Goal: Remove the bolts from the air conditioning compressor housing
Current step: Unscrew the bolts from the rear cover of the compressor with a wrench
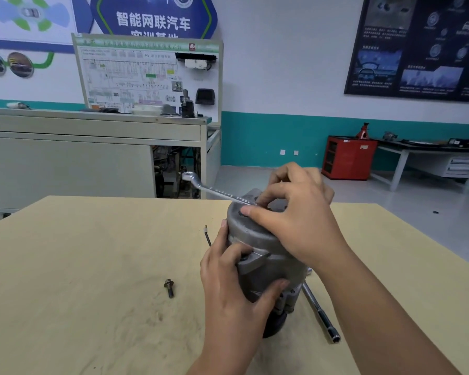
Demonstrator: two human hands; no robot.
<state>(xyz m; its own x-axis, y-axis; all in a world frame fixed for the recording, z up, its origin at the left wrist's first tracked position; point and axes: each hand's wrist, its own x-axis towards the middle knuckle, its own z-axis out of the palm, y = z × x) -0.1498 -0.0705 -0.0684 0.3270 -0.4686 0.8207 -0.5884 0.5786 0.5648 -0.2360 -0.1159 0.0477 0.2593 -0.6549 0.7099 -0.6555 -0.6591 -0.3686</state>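
Observation:
A grey metal compressor housing [257,239] stands on end on the wooden table [92,253]. My left hand [228,280] grips its side, fingers and thumb wrapped around the body. My right hand [293,220] sits on top of the housing and holds a silver ring wrench [214,189], whose handle points away to the left; the wrench's working end is hidden under my fingers. One removed flanged bolt [169,288] lies on the table to the left. A long thin bolt [207,235] lies just left of the housing.
A socket extension bar [321,312] lies on the table right of the housing, partly under my right forearm. Beyond the table stand a grey training bench [92,147], a red cabinet [348,158] and a work desk [431,155] at the right wall.

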